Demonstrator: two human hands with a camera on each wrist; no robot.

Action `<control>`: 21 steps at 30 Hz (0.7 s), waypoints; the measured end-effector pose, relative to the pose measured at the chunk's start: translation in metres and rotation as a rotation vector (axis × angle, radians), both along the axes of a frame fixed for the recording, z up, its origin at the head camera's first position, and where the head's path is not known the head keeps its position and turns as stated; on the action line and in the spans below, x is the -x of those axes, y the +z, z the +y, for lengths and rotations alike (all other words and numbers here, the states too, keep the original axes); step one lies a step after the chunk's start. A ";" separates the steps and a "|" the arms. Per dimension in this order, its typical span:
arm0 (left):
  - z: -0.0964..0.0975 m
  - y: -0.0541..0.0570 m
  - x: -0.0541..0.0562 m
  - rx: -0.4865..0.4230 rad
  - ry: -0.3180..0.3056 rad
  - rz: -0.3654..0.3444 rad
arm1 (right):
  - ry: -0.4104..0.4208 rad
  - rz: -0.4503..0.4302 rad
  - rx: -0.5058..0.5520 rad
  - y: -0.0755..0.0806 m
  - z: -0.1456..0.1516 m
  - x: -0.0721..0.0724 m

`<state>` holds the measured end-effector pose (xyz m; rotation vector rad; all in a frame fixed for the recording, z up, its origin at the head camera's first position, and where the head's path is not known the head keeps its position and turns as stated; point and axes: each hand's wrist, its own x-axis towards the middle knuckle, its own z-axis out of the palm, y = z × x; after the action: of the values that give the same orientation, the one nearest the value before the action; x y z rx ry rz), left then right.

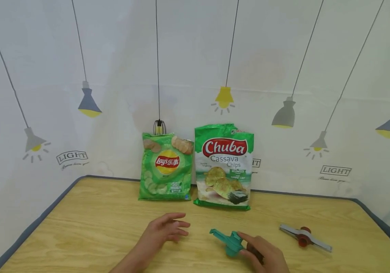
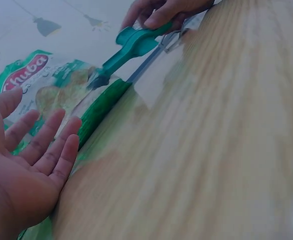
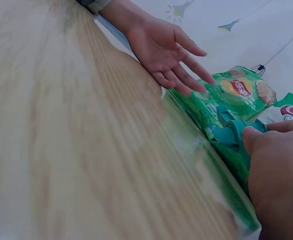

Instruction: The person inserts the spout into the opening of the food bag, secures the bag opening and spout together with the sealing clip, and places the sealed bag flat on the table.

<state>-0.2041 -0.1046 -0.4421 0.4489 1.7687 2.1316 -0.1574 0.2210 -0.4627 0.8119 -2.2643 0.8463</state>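
Observation:
My right hand (image 1: 264, 253) pinches a teal bag clip with a round pour spout (image 1: 233, 244) between thumb and fingers, just above the table's near part. The clip's long arm points left, toward my left hand (image 1: 160, 236). That hand hovers with its fingers spread and holds nothing; the left wrist view shows its palm turned up. Behind the hands, a green Lay's chip bag (image 1: 165, 180) and a green and white Chuba cassava chip bag (image 1: 223, 167) stand upright against the wall. In the right wrist view, my right hand hides part of the teal clip (image 3: 229, 136).
A second bag clip, grey with a red spout (image 1: 304, 238), lies on the wooden table (image 1: 89, 220) to the right of my right hand. A pale wall covering (image 1: 119, 94) printed with hanging lamps rises along the table's back and sides.

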 end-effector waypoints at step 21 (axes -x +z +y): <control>0.016 -0.002 -0.003 0.165 -0.026 0.130 | 0.228 -0.065 0.059 0.004 -0.044 0.019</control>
<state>-0.2007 -0.0886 -0.4446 0.5741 1.9796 1.9581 -0.1761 0.1771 -0.4587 1.0432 -2.2186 1.0521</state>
